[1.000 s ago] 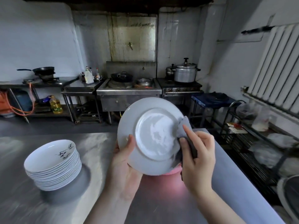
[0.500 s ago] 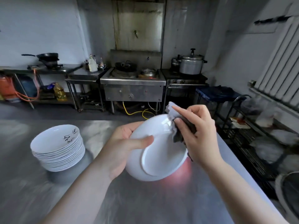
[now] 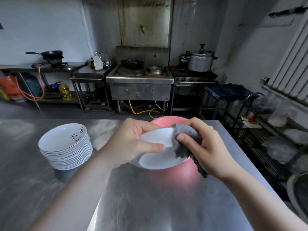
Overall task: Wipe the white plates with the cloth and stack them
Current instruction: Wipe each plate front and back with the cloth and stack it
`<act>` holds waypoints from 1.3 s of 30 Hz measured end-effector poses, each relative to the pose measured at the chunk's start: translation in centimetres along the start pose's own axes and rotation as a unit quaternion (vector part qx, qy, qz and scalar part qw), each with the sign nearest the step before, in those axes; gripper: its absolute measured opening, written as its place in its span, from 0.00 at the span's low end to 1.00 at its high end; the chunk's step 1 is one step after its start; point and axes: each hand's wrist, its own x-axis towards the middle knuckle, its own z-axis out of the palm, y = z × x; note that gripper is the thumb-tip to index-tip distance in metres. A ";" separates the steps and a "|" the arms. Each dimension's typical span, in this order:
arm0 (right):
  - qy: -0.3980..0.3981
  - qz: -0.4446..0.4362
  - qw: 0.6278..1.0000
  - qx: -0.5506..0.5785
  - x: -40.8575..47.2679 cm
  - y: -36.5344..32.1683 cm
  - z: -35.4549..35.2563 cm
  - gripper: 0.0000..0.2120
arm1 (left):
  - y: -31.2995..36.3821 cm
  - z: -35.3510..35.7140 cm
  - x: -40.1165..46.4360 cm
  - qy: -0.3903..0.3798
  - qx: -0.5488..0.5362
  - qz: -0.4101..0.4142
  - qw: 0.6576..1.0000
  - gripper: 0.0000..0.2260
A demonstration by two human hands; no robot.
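Observation:
My left hand point(image 3: 133, 140) grips a white plate point(image 3: 156, 157) by its left rim, thumb across the underside, which faces me. The plate is tilted nearly flat above the steel table point(image 3: 150, 197). My right hand point(image 3: 203, 147) holds a grey cloth point(image 3: 185, 144) bunched over the plate's right rim, fingers curled round it; a corner of the cloth hangs below my palm. A stack of several white plates point(image 3: 66, 147) with black brush marks on the top one stands on the table to the left.
A pink basin point(image 3: 168, 121) sits on the table right behind the held plate, mostly hidden. The table's right edge drops to a wire rack point(image 3: 260, 134) with bags. Stoves, pots and a wok line the far wall across an aisle.
The plate has tipped from upright to nearly flat and dropped lower. My right hand and cloth have slid along the rim to the right side. The view has tilted down.

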 end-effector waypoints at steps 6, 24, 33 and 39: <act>0.124 -0.126 0.978 -0.109 -0.7 0.7 1.2 0.02 | -0.8 1.4 -1.4 0.178 0.110 0.016 0.978 0.26; 0.127 -0.215 0.944 -0.217 -2.7 4.5 3.3 0.06 | -4.2 4.7 -1.8 0.226 -0.283 -0.130 0.923 0.34; -0.018 -0.073 0.985 -0.157 -4.2 5.3 10.5 0.13 | -12.5 0.7 -8.2 0.257 -0.264 -0.090 0.925 0.33; -0.026 0.021 0.991 -0.133 -3.6 7.5 17.0 0.10 | -19.1 -3.8 -10.9 0.253 -0.246 -0.177 0.919 0.37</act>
